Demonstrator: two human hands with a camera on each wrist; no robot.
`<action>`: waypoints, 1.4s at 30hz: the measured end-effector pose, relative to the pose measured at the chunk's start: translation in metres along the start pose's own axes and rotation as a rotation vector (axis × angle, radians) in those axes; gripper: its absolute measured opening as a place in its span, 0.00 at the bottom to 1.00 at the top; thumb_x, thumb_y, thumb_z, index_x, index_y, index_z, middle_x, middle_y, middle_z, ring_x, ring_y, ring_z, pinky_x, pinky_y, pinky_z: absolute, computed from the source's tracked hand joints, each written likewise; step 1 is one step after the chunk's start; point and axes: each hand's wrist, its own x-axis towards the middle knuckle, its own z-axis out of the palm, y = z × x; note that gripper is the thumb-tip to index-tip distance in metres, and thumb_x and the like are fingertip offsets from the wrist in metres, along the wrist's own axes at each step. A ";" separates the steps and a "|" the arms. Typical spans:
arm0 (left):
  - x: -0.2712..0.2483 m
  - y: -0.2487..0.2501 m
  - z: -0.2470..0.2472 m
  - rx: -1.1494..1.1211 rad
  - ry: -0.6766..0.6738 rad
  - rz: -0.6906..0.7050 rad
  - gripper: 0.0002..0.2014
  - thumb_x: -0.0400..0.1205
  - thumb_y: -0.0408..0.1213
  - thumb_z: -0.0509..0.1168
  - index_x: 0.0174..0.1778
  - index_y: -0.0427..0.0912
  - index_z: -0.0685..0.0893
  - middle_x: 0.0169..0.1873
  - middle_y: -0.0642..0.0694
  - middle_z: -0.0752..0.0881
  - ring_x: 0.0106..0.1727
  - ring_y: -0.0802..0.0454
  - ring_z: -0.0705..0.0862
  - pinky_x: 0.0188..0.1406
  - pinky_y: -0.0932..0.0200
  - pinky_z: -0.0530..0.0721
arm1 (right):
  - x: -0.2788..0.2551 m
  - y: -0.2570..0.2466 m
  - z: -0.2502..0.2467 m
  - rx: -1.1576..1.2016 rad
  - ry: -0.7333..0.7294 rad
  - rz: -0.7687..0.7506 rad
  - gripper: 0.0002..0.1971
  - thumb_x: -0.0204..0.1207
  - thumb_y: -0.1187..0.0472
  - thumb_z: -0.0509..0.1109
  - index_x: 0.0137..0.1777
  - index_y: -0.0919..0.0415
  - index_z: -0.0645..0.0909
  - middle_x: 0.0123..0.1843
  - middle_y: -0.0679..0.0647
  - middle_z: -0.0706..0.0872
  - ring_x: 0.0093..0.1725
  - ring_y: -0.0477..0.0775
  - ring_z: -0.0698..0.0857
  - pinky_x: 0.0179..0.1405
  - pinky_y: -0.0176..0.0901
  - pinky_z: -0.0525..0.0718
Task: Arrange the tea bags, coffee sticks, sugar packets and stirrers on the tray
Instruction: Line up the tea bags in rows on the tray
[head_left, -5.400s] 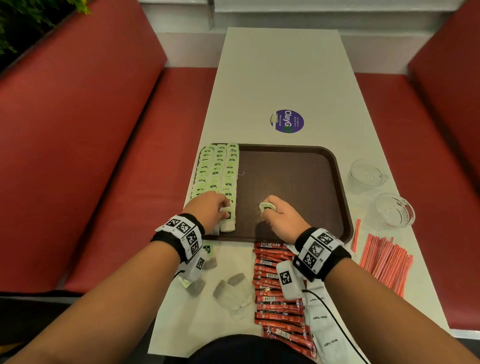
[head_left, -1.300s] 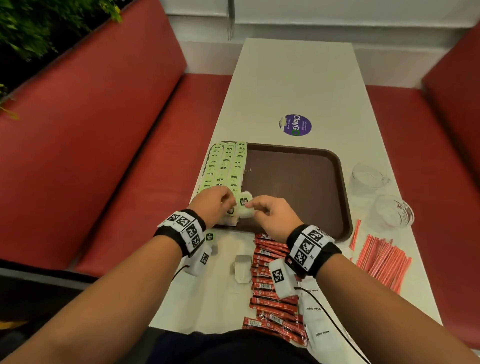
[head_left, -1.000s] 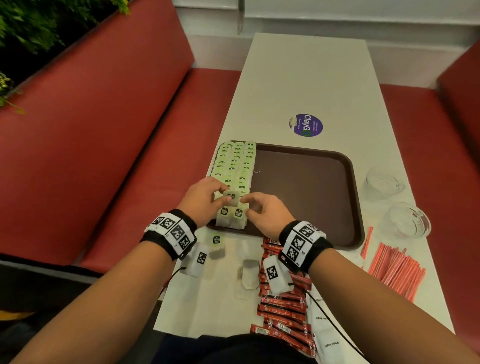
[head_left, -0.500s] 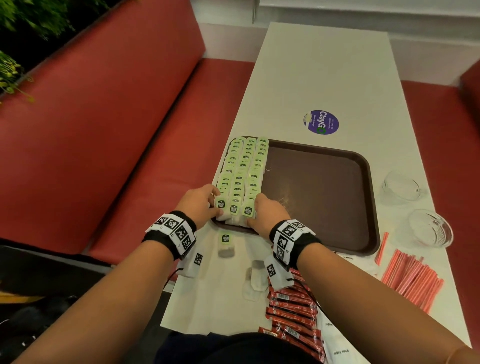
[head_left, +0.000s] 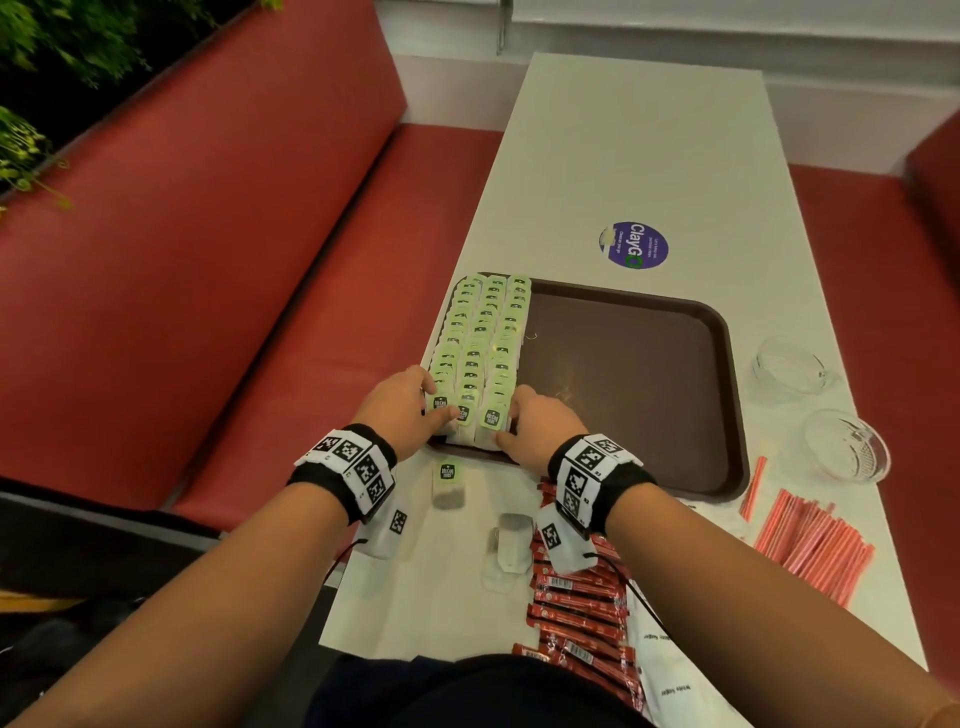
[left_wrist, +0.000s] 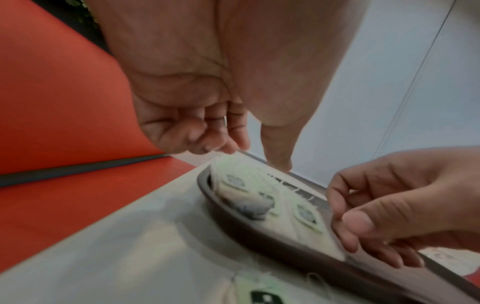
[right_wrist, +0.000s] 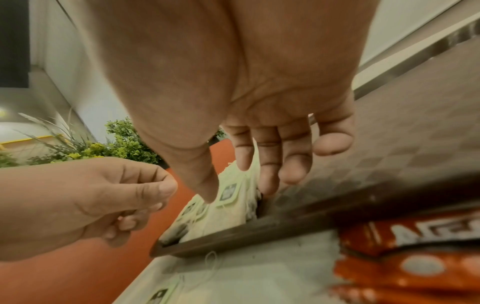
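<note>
Both hands sit at the near-left corner of the dark brown rectangular plastic tray (head_left: 631, 374), squaring up the three rows of green-tagged paper tea bags (head_left: 480, 343). The rows run lengthwise away from the person, along the tray's left edge.

Left hand (head_left: 402, 410): grip on the outer side of the rows. Its fingers (left_wrist: 207, 142) are curled loosely, their tips at the edge of the bags. Whether it pinches a bag I cannot tell; blur hides the contact. Right hand (head_left: 537, 423): grip on the inner side, fingers (right_wrist: 270, 164) fairly straight and pointing down against the last bags, thumb on the nearest green tag. It presses, not holding anything.

Key relation for the next move, as I judge it: two loose tea bags lie on the white surface (head_left: 649, 156) just short of the tray's near rim. One tea bag with a green tag (head_left: 448, 486) is directly behind the left hand, so the left is nearer. A plain pale tea bag (head_left: 511, 540) sits nearer the right wrist. Both lie roughly parallel to the rows.

Still off the tray: red coffee sticks (head_left: 576, 608) near the body, white sugar packets (head_left: 670, 686) cut off at the frame bottom, red-orange stirrers (head_left: 810, 545) at right.

Hard to read: the row ends beneath the fingers are hidden, and both wrist views are blurred.
</note>
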 end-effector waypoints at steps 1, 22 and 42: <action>-0.005 0.001 -0.002 0.036 -0.015 0.026 0.15 0.78 0.60 0.70 0.47 0.52 0.79 0.40 0.53 0.84 0.42 0.52 0.82 0.41 0.53 0.82 | -0.003 0.002 -0.001 -0.011 0.002 -0.016 0.19 0.79 0.48 0.72 0.61 0.58 0.72 0.55 0.55 0.85 0.53 0.58 0.85 0.43 0.46 0.79; -0.054 -0.002 0.017 0.317 -0.288 0.048 0.12 0.78 0.52 0.71 0.49 0.49 0.86 0.42 0.52 0.85 0.46 0.49 0.83 0.41 0.57 0.79 | -0.058 -0.012 0.017 -0.390 -0.338 -0.210 0.11 0.72 0.57 0.79 0.52 0.54 0.86 0.47 0.51 0.86 0.44 0.54 0.82 0.37 0.42 0.76; 0.006 0.024 0.001 0.170 -0.208 0.099 0.18 0.82 0.41 0.71 0.68 0.49 0.80 0.43 0.55 0.83 0.48 0.53 0.81 0.47 0.59 0.78 | -0.066 0.016 -0.020 0.050 -0.129 -0.144 0.14 0.85 0.66 0.58 0.62 0.55 0.81 0.58 0.55 0.87 0.55 0.56 0.84 0.50 0.44 0.80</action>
